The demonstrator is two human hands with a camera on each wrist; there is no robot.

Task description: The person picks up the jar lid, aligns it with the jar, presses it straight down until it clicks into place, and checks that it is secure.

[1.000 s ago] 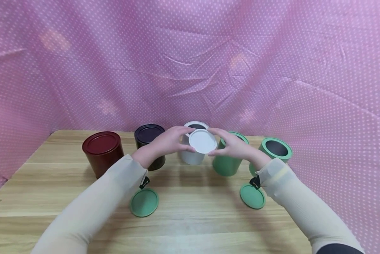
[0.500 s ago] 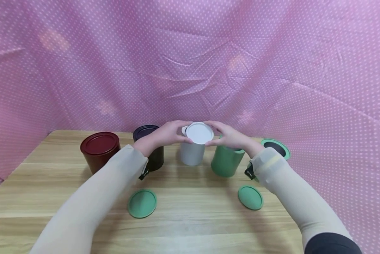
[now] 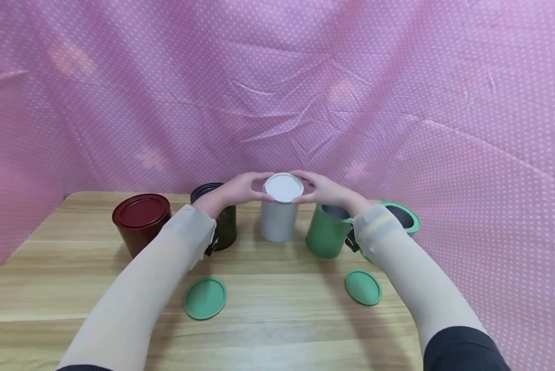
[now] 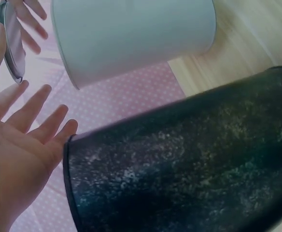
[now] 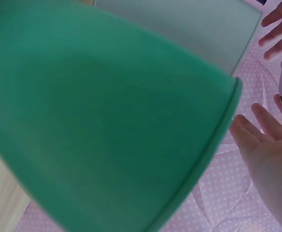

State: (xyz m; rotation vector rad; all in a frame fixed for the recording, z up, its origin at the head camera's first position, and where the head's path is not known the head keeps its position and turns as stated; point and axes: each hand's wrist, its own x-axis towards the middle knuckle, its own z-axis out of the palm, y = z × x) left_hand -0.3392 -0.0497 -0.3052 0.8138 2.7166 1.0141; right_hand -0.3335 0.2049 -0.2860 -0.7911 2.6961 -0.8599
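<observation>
Access to the white can (image 3: 278, 221) is flanked: black can (image 3: 222, 226) close at left, green can (image 3: 327, 232) close at right. Front approach lies open between two green lids (image 3: 205, 298).

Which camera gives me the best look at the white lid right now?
The head view: the white lid shows whole from above, over the white can, between the left hand and right hand. The left wrist view shows only its edge at the frame's corner; the right wrist view likewise shows a sliver.

soft even light; wrist views blurred close-up, edges warped.
</observation>
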